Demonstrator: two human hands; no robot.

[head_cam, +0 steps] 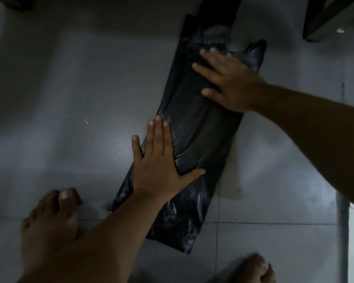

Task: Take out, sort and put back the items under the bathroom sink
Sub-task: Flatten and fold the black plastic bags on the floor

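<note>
A long black plastic bag (200, 135) lies flattened on the grey tiled floor, running from the lower middle up toward the top right. My left hand (159, 158) presses flat on its left edge near the middle, fingers straight. Farther up the bag, my right hand (227, 82) lies flat on the upper part with its fingers spread. Neither hand grips the plastic.
My bare left foot (49, 219) stands on the floor at the lower left and the toes of my right foot (253, 266) show at the bottom right. Dark furniture edges (331, 19) sit at the top right and top left corners. Grey floor tiles (70, 99) surround the bag.
</note>
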